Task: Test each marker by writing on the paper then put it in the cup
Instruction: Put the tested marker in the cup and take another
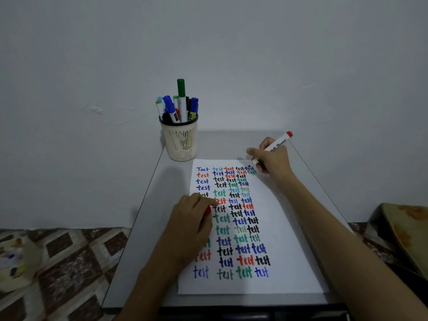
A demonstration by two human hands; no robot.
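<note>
My right hand [272,159] grips a white whiteboard marker with a red end [279,142], its tip down at the top right corner of the white paper [291,258]. The paper lies on the grey table [159,205] and carries several rows of "test" in blue, red, green and black. My left hand [192,216] rests on the paper's left side, curled around a red cap [207,210]. A cream mesh cup [181,141] stands at the table's far left corner, apart from both hands, with several capped markers in it.
A plain wall rises right behind the table. Patterned floor tiles [69,256] lie to the left, with a tray of small coloured items [14,262] at the left edge. A dark object with a patterned top [403,230] sits at the right edge.
</note>
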